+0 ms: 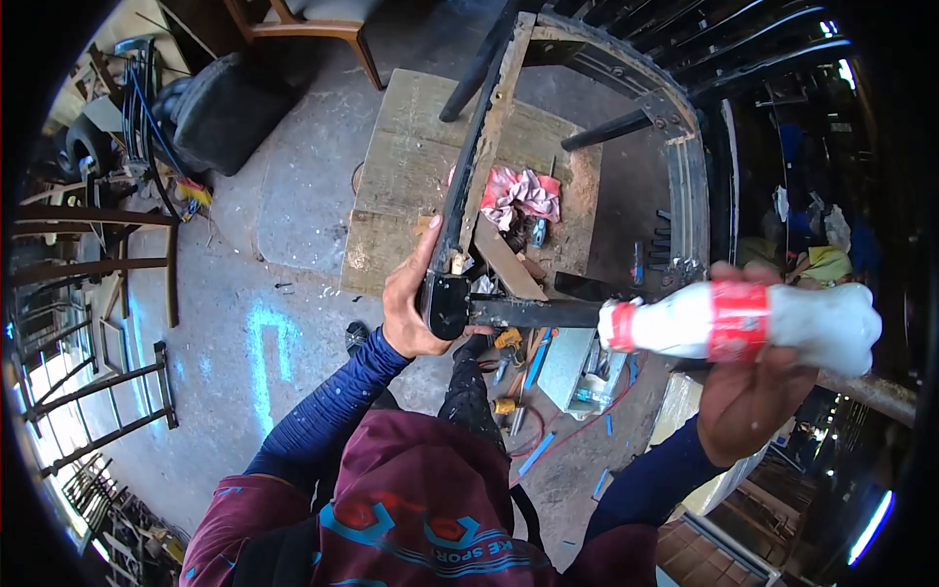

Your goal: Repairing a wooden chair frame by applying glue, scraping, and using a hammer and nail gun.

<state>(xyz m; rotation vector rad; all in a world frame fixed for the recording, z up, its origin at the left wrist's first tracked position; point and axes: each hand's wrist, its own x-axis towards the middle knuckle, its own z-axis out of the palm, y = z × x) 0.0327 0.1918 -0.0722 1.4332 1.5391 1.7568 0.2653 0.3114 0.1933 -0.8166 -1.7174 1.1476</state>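
Note:
A dark wooden chair frame (486, 124) with a worn, bare inner edge stands over a wooden board (384, 171). My left hand (409, 298) is wrapped round its near-left corner, by a pale exposed spot on the joint. My right hand (748, 401) holds a plastic bottle (824, 328) of white contents with a red label, lying horizontal, its top pointing left just over the front rail (528, 312). On the board lie a crumpled pink cloth (518, 196) and a loose wood piece (504, 259).
Stacked dark chairs (106, 411) and a black padded seat (223, 115) are on the left, a wooden chair (313, 29) behind. Below the frame are a yellow drill (507, 344), a metal box (567, 372), red hoses and scattered tools on the concrete floor (284, 235). Clutter fills the right.

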